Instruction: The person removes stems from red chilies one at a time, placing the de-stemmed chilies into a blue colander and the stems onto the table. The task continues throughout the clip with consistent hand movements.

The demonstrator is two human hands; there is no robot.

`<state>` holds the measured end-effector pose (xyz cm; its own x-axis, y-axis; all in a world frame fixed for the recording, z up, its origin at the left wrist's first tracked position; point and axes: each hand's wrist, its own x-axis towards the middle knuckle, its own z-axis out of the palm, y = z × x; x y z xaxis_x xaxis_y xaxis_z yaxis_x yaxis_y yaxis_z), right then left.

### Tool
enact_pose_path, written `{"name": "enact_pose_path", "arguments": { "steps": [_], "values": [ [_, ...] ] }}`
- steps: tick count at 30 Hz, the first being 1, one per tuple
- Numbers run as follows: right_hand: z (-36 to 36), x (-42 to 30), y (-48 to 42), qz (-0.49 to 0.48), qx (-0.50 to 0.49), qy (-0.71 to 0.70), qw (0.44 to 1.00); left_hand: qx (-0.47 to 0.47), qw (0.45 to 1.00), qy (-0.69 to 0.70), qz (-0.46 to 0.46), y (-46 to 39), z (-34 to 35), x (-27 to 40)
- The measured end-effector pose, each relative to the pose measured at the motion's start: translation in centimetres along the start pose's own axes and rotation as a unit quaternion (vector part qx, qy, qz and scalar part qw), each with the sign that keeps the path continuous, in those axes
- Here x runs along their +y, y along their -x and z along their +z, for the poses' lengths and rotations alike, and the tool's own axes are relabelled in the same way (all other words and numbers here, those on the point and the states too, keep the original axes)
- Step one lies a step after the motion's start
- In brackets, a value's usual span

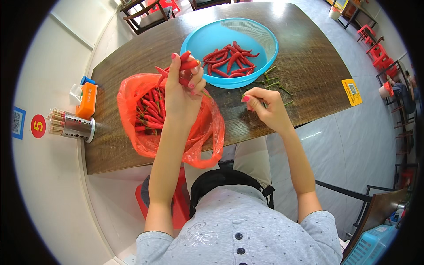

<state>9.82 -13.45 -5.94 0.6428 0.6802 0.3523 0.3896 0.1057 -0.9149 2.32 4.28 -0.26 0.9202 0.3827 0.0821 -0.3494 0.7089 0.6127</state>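
Note:
My left hand (184, 99) is raised over a red plastic bag (127, 102), gripping several red chili peppers (190, 64) whose ends poke out between the fingers. Inside the bag lie many more red chilies (153, 109), some with green stems. My right hand (270, 107) is by the table's near edge, thumb and fingertips pinched on a small green chili stem (243, 96), mostly hidden by the fingers. Beyond both hands stands a light-blue plastic colander basin (203, 36) with a heap of red chilies (233, 59) at its bottom. Loose green stems (273, 83) are scattered beside its right rim.
Everything stands on a dark wooden table (314, 66). Along the left wall are an orange tissue box (87, 99) and a perforated metal holder (79, 126) with wrapped chopsticks. A yellow printed card (351, 92) is at the right edge. Red stools (381, 54) stand further right.

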Motion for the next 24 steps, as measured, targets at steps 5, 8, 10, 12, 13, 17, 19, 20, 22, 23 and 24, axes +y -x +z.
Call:
{"name": "enact_pose_path", "arguments": {
  "steps": [5,8,10,12,13,17,19,20,22,23,24],
  "values": [
    [0.2,2.3,-0.1,-0.190,0.087,0.346,0.915,0.027,1.000,-0.014,0.000,-0.3,-0.1,-0.7],
    [1.7,0.1,-0.7,-0.178,0.094,0.228,0.952,0.057,0.998,-0.012,0.014,-0.3,0.1,-1.5],
    [2.8,-2.2,-1.3,-0.163,0.096,0.130,0.973,0.048,0.998,-0.028,0.016,-0.3,0.0,-1.9],
    [3.9,-2.6,-2.0,-0.161,0.085,0.111,0.977,0.050,0.998,-0.034,0.018,-0.2,0.2,-2.3],
    [4.3,-2.8,-2.3,-0.159,0.080,0.102,0.979,0.058,0.997,-0.040,0.014,0.0,0.5,-2.4],
    [5.5,-2.8,-2.5,-0.090,0.069,0.041,0.993,0.076,0.991,-0.104,0.032,0.5,1.5,-2.5],
    [5.7,-2.5,-2.8,-0.144,0.096,0.094,0.980,0.066,0.984,-0.153,0.068,0.6,1.4,-2.5],
    [5.8,-2.4,-3.0,-0.171,0.109,0.120,0.972,0.054,0.979,-0.176,0.092,0.5,1.3,-2.4],
    [5.6,-2.2,-3.0,-0.159,0.102,0.101,0.977,0.042,0.969,-0.213,0.116,0.5,1.2,-2.1],
    [5.6,-2.2,-3.0,-0.153,0.098,0.091,0.979,0.042,0.965,-0.229,0.118,0.5,1.4,-1.6],
    [5.5,-2.2,-2.9,-0.103,0.070,0.024,0.992,0.044,0.961,-0.244,0.121,0.6,1.5,-1.3]
  ]
}}
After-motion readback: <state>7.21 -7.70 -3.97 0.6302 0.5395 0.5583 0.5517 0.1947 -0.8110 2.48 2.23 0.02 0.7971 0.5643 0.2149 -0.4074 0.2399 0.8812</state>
